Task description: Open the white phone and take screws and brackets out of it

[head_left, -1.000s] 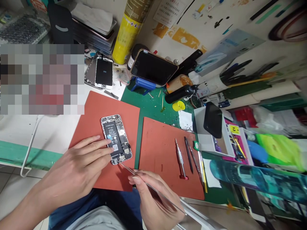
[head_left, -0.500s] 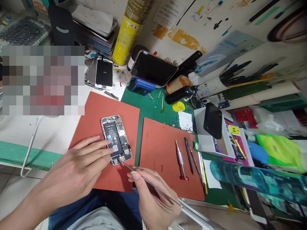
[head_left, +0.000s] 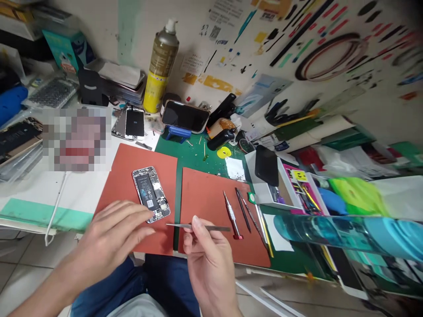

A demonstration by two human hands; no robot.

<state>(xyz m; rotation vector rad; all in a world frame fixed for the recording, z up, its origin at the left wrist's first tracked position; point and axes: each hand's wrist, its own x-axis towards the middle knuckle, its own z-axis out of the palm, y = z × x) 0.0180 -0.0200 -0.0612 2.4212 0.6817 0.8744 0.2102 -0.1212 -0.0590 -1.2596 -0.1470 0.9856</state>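
An opened smartphone (head_left: 152,191) lies on the left red mat, its battery and circuit board bare. My left hand (head_left: 114,231) hovers at the phone's lower left, fingers stretched out and thumb apart. Its fingertips overlap the phone's lower edge in view; whether they touch it I cannot tell. In my right hand (head_left: 208,259) is a pair of metal tweezers (head_left: 178,226), pinched between thumb and fingers. The tweezers are nearly level, with their tips pointing left, just below and right of the phone and apart from it.
A screwdriver (head_left: 231,215) and several thin tools lie on the right red mat (head_left: 201,193). Behind stand a phone on a blue stand (head_left: 178,133) and a spray can (head_left: 160,66). A clear blue bottle (head_left: 330,231) and a white box (head_left: 264,189) are at right.
My right hand has pulled the tweezers away from the phone's lower end and turned them nearly level. My left hand has lifted back off the phone. The view has tilted up.
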